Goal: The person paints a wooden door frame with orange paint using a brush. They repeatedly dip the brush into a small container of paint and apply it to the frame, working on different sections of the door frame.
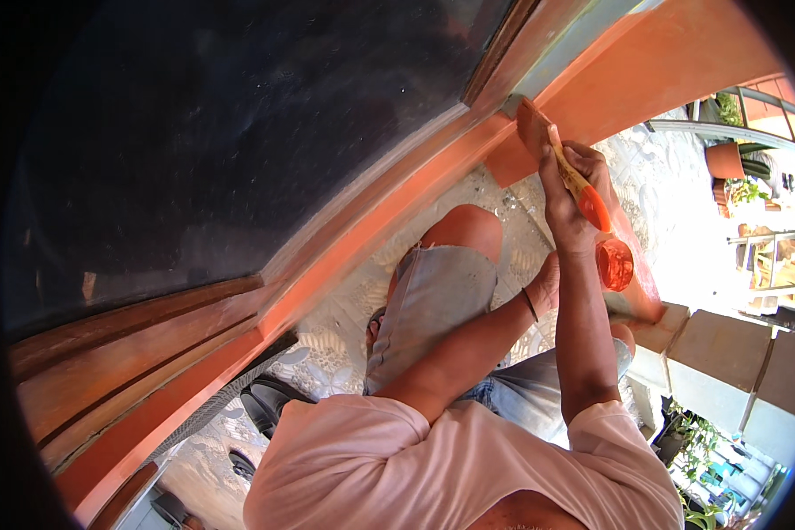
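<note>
My right hand (583, 190) is closed around the handle of a paintbrush (594, 208), whose end is coated orange. The wide brush head touches the corner where the window's painted frame (477, 141) meets an orange wall section (654, 71). Lower down, my left hand (546, 281) reaches behind my right wrist, which hides its fingers. A small cup of orange paint (616, 265) shows just past that wrist, in line with the left hand, which appears to hold it.
A large dark window pane (230, 150) fills the upper left above an orange ledge (327, 256). Below me is a patterned tiled floor (327, 344) with dark footwear (269, 402). Potted plants (726, 162) and metal railings stand on the right, by a tiled low wall (720, 349).
</note>
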{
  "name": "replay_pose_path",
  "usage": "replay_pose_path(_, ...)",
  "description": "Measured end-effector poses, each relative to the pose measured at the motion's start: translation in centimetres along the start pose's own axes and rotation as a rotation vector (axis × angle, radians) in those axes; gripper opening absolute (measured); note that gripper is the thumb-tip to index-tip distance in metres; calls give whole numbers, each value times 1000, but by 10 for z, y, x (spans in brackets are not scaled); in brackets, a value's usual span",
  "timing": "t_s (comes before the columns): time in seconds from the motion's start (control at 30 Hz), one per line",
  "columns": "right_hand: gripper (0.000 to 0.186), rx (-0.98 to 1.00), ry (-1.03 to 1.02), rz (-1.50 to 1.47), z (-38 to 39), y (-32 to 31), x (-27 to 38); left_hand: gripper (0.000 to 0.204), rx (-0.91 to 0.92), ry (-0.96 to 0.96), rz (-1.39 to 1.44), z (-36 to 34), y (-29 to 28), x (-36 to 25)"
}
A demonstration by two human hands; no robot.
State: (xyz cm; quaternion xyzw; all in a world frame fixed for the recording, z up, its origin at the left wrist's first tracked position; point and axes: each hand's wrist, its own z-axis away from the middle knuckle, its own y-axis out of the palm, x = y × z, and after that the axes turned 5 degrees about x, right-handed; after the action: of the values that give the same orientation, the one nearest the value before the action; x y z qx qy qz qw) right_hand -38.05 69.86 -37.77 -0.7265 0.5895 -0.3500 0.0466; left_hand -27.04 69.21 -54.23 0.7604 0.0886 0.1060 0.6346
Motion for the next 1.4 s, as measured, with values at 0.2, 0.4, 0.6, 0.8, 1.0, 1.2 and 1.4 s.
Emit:
replay_pose_path(0.2,29,2,131,79,-18,-8,8,38,-106,-85,138,1,0,1)
replay_pose_path(0.4,27,-59,-1,46,-13,-17,22,37,-156,-54,153,0,1,2)
replay_pose_path(0.6,22,89,72,77,-6,-2,2,34,-55,-68,134,1,14,-3)
replay_pose_path(0.8,22,-64,153,-28,-20,-19,15,19,-91,-42,172,3,11,-4)
replay_pose_path(1.0,20,305,52,126,-14,-29,5,19,-144,-9,156,2,12,0)
replay_pose_path(1.2,19,312,43,81,-31,-23,-1,22,-108,-20,170,3,18,-7)
replay_pose_path(1.4,20,384,187,77,-36,-21,1,24,-171,-15,154,1,23,-7)
